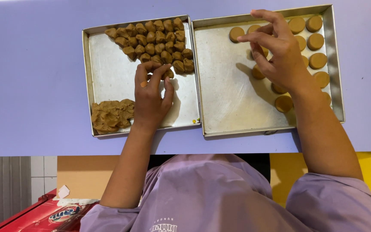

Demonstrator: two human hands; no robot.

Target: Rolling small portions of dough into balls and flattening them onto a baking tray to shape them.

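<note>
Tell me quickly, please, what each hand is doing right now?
Left hand: fingers closing on a dough piece.
Right hand: open, empty, above the round discs.

I see brown dough lumps clustered at the left tray's far end, and smooth round discs lining the right tray's far-right side.

The person wears a loose lilac short-sleeved shirt with a small pale print at the chest, both forearms bare, and the left hand carries a small orange plaster on one finger.
</note>
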